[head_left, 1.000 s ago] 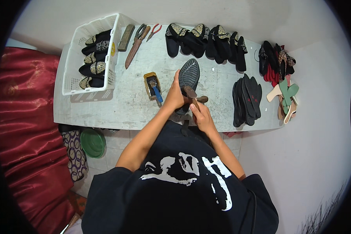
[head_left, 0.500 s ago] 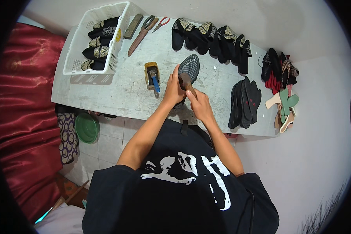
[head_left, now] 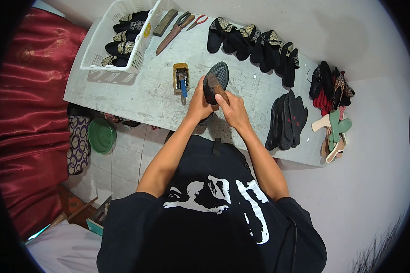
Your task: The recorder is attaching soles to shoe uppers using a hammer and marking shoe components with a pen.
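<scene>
A slipper [head_left: 220, 72] with a dark ribbed sole is held sole up over the near part of the table, its toe end pointing away from me. My left hand [head_left: 199, 103] is closed around its left side. In my right hand [head_left: 234, 111] is the wooden handle of a hammer [head_left: 221, 92], gripped with the thumb along it. The hammer's brown head lies over the middle of the sole; whether it touches cannot be made out. The slipper's heel end is partly hidden by my hands.
Left of my hands is a yellowish glue container [head_left: 180, 72] with a blue-handled brush [head_left: 183, 87]. A white basket [head_left: 141, 57] of slippers, a sheathed knife [head_left: 171, 38] and red-handled pliers [head_left: 197, 22] lie farther back. Black slippers [head_left: 241, 43] line the back; stacked soles [head_left: 284, 120] lie right.
The hammer head has moved farther up the sole, toward the toe. Both hands keep their holds, and the whole view has shifted slightly.
</scene>
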A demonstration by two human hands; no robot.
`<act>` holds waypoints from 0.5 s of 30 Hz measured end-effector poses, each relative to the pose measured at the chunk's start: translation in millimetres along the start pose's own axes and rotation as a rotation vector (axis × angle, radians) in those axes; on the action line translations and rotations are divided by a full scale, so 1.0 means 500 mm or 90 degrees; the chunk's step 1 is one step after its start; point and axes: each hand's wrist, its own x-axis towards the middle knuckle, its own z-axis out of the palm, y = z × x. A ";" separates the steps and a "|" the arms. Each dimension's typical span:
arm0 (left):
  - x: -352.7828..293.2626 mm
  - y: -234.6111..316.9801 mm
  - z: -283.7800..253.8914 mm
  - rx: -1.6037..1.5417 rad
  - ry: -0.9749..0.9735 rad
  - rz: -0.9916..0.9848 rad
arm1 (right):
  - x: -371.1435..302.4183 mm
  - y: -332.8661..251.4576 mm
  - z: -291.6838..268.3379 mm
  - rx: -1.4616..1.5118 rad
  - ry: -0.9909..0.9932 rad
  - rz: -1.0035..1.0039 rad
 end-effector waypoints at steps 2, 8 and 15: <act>-0.005 0.011 0.000 -0.071 -0.006 -0.007 | 0.008 0.002 0.004 0.013 0.002 0.013; -0.014 0.040 -0.004 0.000 0.018 -0.033 | 0.035 -0.002 -0.008 0.013 0.015 0.019; -0.010 0.062 -0.012 0.031 -0.007 -0.040 | 0.052 -0.006 -0.041 0.017 0.035 0.026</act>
